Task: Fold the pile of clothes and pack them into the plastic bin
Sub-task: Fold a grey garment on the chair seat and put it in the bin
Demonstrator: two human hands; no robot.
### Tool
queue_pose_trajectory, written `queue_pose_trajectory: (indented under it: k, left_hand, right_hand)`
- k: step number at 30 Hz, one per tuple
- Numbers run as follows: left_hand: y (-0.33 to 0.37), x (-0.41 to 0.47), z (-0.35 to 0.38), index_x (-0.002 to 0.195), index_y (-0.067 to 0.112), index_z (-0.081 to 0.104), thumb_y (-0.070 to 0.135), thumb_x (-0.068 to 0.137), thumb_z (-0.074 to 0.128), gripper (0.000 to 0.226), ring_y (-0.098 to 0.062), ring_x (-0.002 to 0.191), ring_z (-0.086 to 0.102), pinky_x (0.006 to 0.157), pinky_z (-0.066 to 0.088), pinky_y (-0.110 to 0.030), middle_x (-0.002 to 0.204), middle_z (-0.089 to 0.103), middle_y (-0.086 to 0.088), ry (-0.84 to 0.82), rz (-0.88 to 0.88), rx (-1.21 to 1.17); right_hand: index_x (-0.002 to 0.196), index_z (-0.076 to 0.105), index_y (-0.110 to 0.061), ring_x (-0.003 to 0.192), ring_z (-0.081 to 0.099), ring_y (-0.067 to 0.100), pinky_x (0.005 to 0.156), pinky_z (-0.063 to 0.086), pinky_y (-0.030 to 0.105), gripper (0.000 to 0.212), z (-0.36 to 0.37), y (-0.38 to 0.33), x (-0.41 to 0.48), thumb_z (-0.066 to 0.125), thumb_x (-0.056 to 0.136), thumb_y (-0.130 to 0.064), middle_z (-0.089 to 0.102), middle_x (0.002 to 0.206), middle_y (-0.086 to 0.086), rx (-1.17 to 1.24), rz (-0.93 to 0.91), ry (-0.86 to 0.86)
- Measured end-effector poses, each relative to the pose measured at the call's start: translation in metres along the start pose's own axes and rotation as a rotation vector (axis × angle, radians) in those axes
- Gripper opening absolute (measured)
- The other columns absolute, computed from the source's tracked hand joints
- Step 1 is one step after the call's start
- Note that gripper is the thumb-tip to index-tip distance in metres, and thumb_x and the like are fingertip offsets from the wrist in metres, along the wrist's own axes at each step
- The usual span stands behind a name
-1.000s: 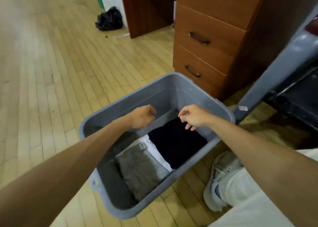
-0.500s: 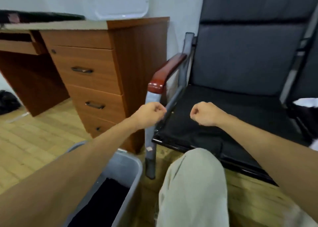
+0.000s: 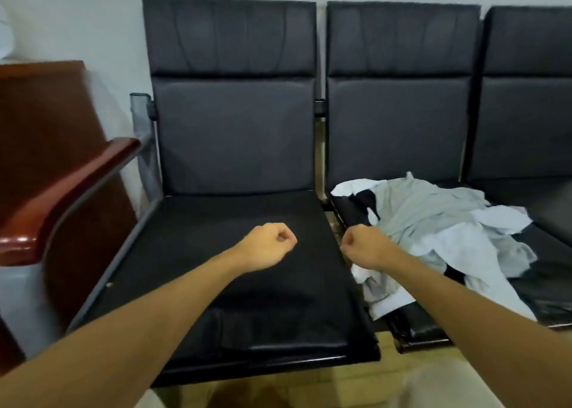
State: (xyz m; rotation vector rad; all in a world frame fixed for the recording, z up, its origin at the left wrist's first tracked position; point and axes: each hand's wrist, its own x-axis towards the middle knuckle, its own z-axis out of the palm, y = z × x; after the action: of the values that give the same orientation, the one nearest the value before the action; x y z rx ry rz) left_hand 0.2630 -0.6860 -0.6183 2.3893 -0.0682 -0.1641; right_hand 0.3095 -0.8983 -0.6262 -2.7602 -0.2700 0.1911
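Head view: left grip (image 3: 272, 243), right grip (image 3: 365, 248) both fisted, empty, mid-air; clothes pile (image 3: 433, 231) on middle seat (image 3: 349, 214), beside right grip; bin unseen. We judge next: open, pick one garment.

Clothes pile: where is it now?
Head view, right of centre: the clothes pile lies heaped on the middle chair seat, just right of the right hand.

A single view — a wide-angle camera worn on the head, facing forward and somewhat down onto a row of black seats (image 3: 399, 122) from close range. Both forearms (image 3: 154, 318) enter from the bottom edge — the pile of clothes (image 3: 439, 222) lies right of centre.
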Motion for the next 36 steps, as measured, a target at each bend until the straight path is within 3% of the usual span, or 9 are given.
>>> queue_pose_trajectory:
  k: [4,11,16,20,24,27,29,34,36]
  left_hand:
    - [0.034,0.045,0.044,0.115,0.025,0.062,0.029,0.098,0.048,0.022,-0.009,0.102,0.057,0.085,0.044,-0.023,0.111,0.061,0.008,-0.126,0.087,-0.016]
    - [0.078,0.106,0.125,0.127,0.020,0.056,0.036,0.094,0.057,0.036,-0.010,0.103,0.057,0.085,0.047,-0.023,0.121,0.060,0.002,-0.218,0.142,-0.096]
    - [0.087,0.117,0.154,0.096,0.016,0.058,0.037,0.084,0.072,0.028,-0.018,0.087,0.059,0.073,0.048,-0.031,0.093,0.061,-0.001,0.005,0.096,-0.105]
    - [0.088,0.113,0.142,0.087,0.009,0.064,0.025,0.085,0.073,0.019,-0.011,0.073,0.057,0.063,0.045,-0.020,0.083,0.065,-0.004,0.061,0.091,-0.326]
    - [0.099,0.102,0.111,0.085,0.009,0.059,0.018,0.091,0.065,0.013,-0.017,0.083,0.059,0.074,0.047,-0.026,0.090,0.067,-0.012,0.014,0.075,-0.604]
    - [0.114,0.093,0.090,0.075,0.016,0.053,0.015,0.093,0.060,0.020,-0.033,0.096,0.061,0.091,0.048,-0.040,0.089,0.063,-0.011,-0.021,0.082,-0.748]
    - [0.123,0.084,0.076,0.073,0.015,0.050,0.012,0.096,0.056,0.024,-0.032,0.094,0.060,0.088,0.047,-0.040,0.089,0.060,-0.013,-0.049,0.088,-0.849]
    - [0.124,0.056,0.041,0.072,0.014,0.044,0.005,0.097,0.051,0.027,-0.016,0.082,0.063,0.068,0.048,-0.024,0.083,0.063,-0.005,-0.204,0.149,-0.891]
    - [0.116,0.048,0.028,0.072,0.014,0.044,0.005,0.097,0.050,0.027,-0.013,0.078,0.063,0.066,0.049,-0.023,0.080,0.064,-0.001,-0.199,0.139,-0.878]
  right_hand:
    - [0.084,0.064,-0.008,0.096,0.063,0.031,0.076,0.048,0.033,0.021,-0.009,0.059,0.007,0.050,0.094,-0.021,0.065,0.091,0.012,0.017,0.118,0.131]
    - [0.107,0.057,-0.002,0.102,0.059,0.032,0.075,0.040,0.030,0.021,-0.010,0.124,0.017,0.053,0.094,-0.017,0.065,0.103,0.014,0.284,0.272,0.392]
    - [0.108,0.055,-0.007,0.102,0.058,0.026,0.078,0.039,0.027,0.027,-0.005,0.137,0.024,0.060,0.093,-0.028,0.062,0.100,0.008,0.395,0.317,0.369]
    - [0.090,0.059,-0.013,0.089,0.059,0.023,0.071,0.037,0.024,0.008,-0.007,0.137,0.025,0.061,0.090,-0.020,0.060,0.082,0.000,0.373,0.295,0.376]
    - [0.078,0.053,-0.010,0.080,0.059,0.025,0.068,0.051,0.031,0.011,-0.021,0.119,0.018,0.054,0.089,-0.009,0.059,0.083,0.010,0.939,0.338,0.447]
    - [0.086,0.059,0.002,0.077,0.065,0.028,0.073,0.058,0.035,0.010,-0.038,0.103,0.007,0.049,0.088,0.004,0.061,0.082,0.017,1.434,0.296,0.457]
    - [0.098,0.060,0.006,0.079,0.068,0.032,0.072,0.059,0.037,0.013,-0.043,0.101,0.006,0.053,0.087,0.004,0.063,0.091,0.022,1.613,0.308,0.452]
    - [0.127,0.054,-0.007,0.105,0.065,0.034,0.072,0.059,0.041,0.036,-0.041,0.109,0.020,0.060,0.093,-0.018,0.064,0.118,0.018,1.800,0.267,0.457]
    - [0.115,0.059,-0.005,0.094,0.066,0.027,0.065,0.059,0.033,0.024,-0.044,0.107,0.027,0.060,0.092,-0.008,0.064,0.110,0.015,1.677,0.319,0.574]
